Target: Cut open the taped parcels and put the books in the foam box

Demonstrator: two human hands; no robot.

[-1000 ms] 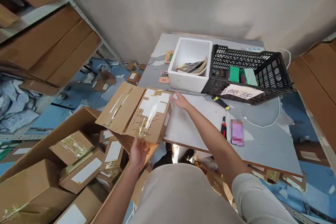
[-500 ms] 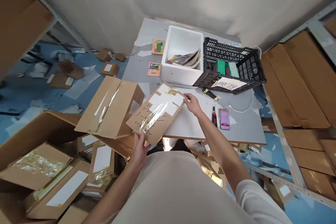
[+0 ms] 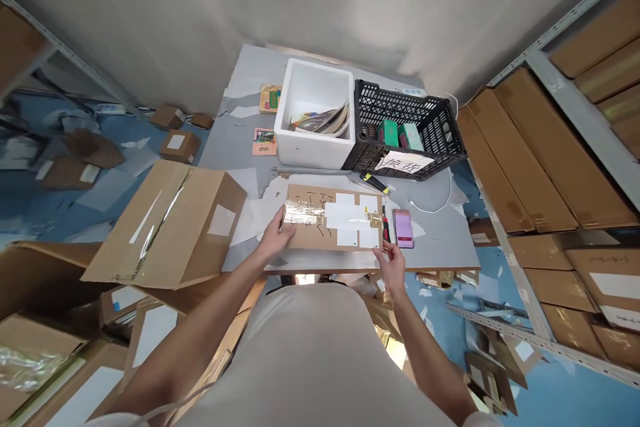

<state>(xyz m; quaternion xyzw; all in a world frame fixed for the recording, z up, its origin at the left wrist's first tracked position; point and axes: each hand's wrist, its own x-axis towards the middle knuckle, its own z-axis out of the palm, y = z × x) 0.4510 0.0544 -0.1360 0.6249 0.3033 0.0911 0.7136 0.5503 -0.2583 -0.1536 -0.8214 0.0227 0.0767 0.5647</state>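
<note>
A flat cardboard box (image 3: 306,238) lies level over the front of the grey table (image 3: 435,250). White labels, clear tape and black handwriting cover its upper face. My left hand (image 3: 275,238) grips its left end, and my right hand (image 3: 391,265) is closed on its lower right corner. Just past the right end is a red-and-black utility knife (image 3: 386,229), partly hidden by the box. A phone (image 3: 403,228) with a pinkish screen lies beside that knife. Behind the box rests a yellow-and-black utility knife (image 3: 375,183).
A white foam box (image 3: 315,150) with booklets and a black crate (image 3: 360,153) with green boxes stand at the back. A large carton (image 3: 150,227) sits at the left, above an open carton of parcels. Shelves of cartons (image 3: 540,153) rise on the right.
The flat box has turned from a slant to lie lengthwise across my front, and has shifted right. My right hand has come down to its near corner; my left now holds its left end.
</note>
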